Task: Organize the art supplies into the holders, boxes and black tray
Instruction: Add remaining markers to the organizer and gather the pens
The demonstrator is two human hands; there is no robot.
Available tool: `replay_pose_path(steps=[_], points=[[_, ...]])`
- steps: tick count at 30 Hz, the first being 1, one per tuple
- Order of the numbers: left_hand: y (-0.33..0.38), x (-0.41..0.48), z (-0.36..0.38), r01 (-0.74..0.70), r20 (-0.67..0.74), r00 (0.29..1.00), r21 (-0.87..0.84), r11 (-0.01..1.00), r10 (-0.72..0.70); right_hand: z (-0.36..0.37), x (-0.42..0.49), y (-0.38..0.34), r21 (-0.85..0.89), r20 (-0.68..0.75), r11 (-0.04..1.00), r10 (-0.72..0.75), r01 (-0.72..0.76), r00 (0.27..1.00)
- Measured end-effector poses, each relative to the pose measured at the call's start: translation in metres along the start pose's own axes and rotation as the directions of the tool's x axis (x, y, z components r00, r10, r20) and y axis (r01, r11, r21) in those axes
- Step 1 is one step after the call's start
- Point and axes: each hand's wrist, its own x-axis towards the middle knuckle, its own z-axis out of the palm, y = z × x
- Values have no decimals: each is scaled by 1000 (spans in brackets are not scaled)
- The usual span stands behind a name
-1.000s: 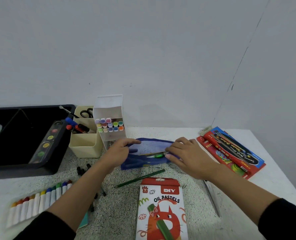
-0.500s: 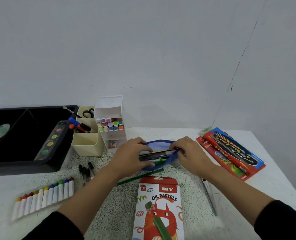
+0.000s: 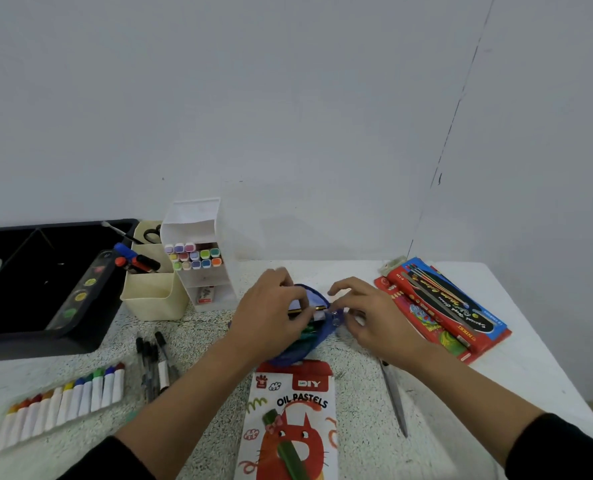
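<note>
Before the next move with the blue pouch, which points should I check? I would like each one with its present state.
1. Grip of the left hand on the blue fabric pouch: ok.
2. Hold of the right hand on the pouch mouth: cannot tell, blurred.
3. Pouch mouth closed: not ok, it gapes and pencils show.
4. Pencils fully inside: cannot tell, the left hand covers them.
5. Free room in the black plastic tray: ok, bare floor shows.
6. Loose black pens put away: not ok, they lie on the speckled table.
</note>
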Motion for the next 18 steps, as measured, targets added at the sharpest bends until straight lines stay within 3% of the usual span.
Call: replay_pose_path(steps=[4,8,12,18], points=[[24,0,15,27,222,975,-3,1000,-26,1,2,5,81,-27,996,32,-30,999],[23,-4,38,68,152,985,77,995,-79,7,-1,11,122,-52,991,62,-55,997],[23,-2,42,-4,68,998,76,997,-1,7,0,13,182,-104,980,102,-82,989],[26,-1,41,-83,79,994,181,980,70,9,2,20,263,45,954,137,-144,990]])
